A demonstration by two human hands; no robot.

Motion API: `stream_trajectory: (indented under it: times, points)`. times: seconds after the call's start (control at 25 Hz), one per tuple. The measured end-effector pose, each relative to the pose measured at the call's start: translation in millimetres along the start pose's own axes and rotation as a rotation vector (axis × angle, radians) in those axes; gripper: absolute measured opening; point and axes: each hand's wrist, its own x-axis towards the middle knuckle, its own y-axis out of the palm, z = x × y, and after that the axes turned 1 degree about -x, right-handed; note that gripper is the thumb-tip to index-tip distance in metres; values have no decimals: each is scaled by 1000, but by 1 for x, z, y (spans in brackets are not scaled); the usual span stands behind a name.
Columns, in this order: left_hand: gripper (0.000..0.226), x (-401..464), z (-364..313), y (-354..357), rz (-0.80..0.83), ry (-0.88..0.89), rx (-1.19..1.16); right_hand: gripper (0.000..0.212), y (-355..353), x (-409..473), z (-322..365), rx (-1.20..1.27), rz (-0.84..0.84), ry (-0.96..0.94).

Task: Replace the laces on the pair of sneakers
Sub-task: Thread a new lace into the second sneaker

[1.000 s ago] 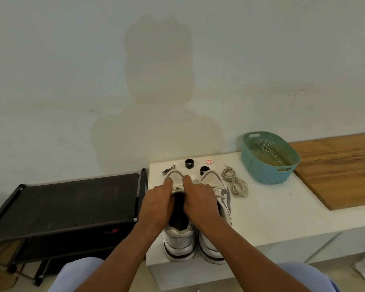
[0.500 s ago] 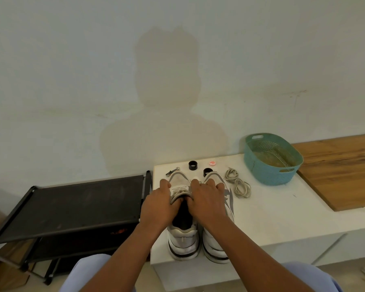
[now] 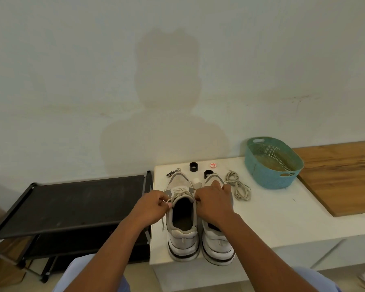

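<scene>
The 2 sneakers stand side by side on the white counter (image 3: 272, 216), near its front left corner, with the heels toward the person and the toes toward the wall. The left sneaker (image 3: 182, 234) is white and grey with a dark stripe along the sole; its opening is dark and its lace (image 3: 180, 191) is pale and crosses the upper part of the tongue. The right sneaker (image 3: 218, 245) looks the same, but its front half is mostly hidden under the right hand.

The left hand (image 3: 152, 205) has its fingers curled and pinches 1 end of the lace at the left side of the left sneaker; a loose piece of lace hangs down beside the shoe. The right hand (image 3: 214, 202) is also curled, at the right edge of the same shoe's opening; it seems to hold the other lace end, but I cannot tell this surely.

Just right of the sneakers lie the spare laces (image 3: 239, 187) in 2 loose bundles. Behind the toes are 2 black rings (image 3: 193, 166), a small red and white disc (image 3: 212, 165) and a small metal tool (image 3: 173, 172). The teal basket (image 3: 270, 175) stands further right, near the wooden board (image 3: 341, 175). The heels are almost at the front edge of the counter. On the left a black rack (image 3: 72, 199) stands close against the counter.
</scene>
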Motion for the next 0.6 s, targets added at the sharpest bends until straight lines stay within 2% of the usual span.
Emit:
stream_trajectory:
  times: [0.12,0.2,0.6]
  points:
    - [16,1,2,-7,-105,15,4,21,6,4,-9,15,-66,27]
    - [12,0,5,-11,-164,-37,5,26,9,2,-14,34,-106,51]
    - [14,-10,4,-16,-303,-291,174,17,3,-7,-14,38,-118,131]
